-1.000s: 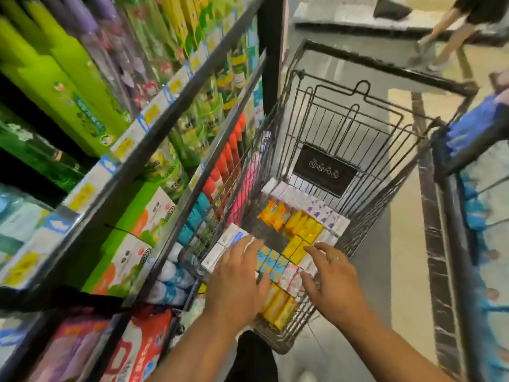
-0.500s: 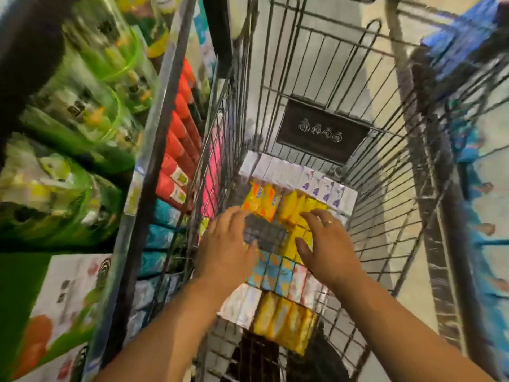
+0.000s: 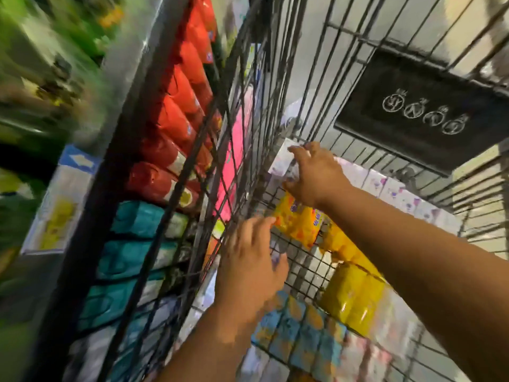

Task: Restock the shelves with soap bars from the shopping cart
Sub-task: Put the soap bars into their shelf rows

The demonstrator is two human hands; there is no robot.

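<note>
Right hand (image 3: 314,175), half-curled, clasps the end white soap pack (image 3: 279,164) in the far left corner of the shopping cart (image 3: 278,86), fingers above and thumb below. Left hand (image 3: 250,260), relaxed and holding nothing, hovers inside the cart, fingertips just beside the orange soap packs (image 3: 298,224).

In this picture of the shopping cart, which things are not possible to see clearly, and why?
Head view, the only camera:
1. Whether the right hand already grips the white soap pack: the hand itself covers the contact.
2. Print on the orange packs: motion blur; that hand covers part.
3. Green shelf goods, upper left: smeared by blur.
4. Whether the left hand touches the cart floor: blurred fingertips.
</note>
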